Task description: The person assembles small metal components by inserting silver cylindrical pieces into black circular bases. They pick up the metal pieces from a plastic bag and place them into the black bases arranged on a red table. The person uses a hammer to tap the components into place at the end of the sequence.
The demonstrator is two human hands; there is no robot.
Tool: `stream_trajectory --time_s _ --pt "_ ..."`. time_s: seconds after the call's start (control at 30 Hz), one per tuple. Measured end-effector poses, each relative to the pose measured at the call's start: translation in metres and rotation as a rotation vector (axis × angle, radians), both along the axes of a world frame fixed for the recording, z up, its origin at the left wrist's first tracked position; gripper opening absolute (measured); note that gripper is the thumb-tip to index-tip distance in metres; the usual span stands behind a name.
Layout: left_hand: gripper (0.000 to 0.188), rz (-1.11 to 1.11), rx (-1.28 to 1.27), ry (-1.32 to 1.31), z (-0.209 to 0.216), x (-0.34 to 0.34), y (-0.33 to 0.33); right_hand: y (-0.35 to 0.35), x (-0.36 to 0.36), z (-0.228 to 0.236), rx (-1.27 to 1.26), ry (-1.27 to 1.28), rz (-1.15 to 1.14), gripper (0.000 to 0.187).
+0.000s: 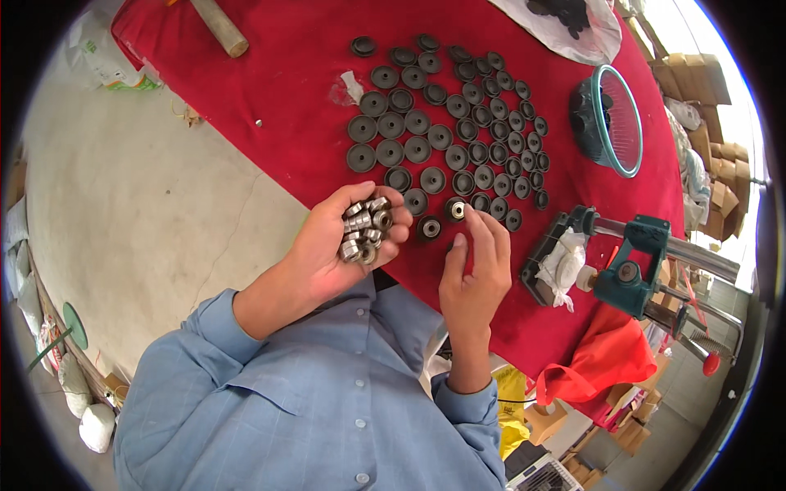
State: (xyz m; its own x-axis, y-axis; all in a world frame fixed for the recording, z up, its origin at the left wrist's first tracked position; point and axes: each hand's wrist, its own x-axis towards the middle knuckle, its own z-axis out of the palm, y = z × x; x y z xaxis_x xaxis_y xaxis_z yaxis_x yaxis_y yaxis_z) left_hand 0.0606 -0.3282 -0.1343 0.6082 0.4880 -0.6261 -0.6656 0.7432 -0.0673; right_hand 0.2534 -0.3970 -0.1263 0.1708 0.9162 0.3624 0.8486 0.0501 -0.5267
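Cupped palm up, my left hand point(315, 245) holds a pile of small shiny ball bearings point(368, 225). My right hand point(477, 274) reaches to the near edge of a spread of round black wheel-like parts point(417, 149). Its fingertips are at a bearing point(458, 210) sitting in the centre of one black part; whether they grip it or only touch it is hard to see. Just left of it, another black part point(428, 228) has a bearing in its centre. Other black parts, several in loose rows, show dark centres with no bearing.
A green hand press point(634, 270) stands at the right, with a white plastic-wrapped bundle on its base. Behind it is a teal basket point(618, 123) with black contents. A wooden stick point(219, 26) and white bag point(573, 29) lie on the red cloth point(278, 90). A red bag point(594, 360) hangs at the near right.
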Motion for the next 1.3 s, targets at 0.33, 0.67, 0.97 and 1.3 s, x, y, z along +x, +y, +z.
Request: stream_trajectory --time_s 0.33,0.67,0.97,1.3 --pt "0.023 0.241 0.077 -0.117 -0.012 0.0 -0.012 -0.01 -0.066 0.013 -0.1 0.258 0.22 0.042" --pt "0.027 0.262 0.097 -0.063 -0.013 -0.025 -0.016 0.02 -0.031 -0.007 0.04 0.173 0.055 0.031" --pt "0.027 0.239 0.07 -0.071 -0.015 -0.028 -0.011 0.027 -0.029 -0.026 0.058 -0.162 0.167 0.02" --pt "0.03 0.224 0.097 -0.084 -0.017 -0.029 -0.012 0.012 -0.037 -0.027 -0.002 -0.398 0.11 0.028"
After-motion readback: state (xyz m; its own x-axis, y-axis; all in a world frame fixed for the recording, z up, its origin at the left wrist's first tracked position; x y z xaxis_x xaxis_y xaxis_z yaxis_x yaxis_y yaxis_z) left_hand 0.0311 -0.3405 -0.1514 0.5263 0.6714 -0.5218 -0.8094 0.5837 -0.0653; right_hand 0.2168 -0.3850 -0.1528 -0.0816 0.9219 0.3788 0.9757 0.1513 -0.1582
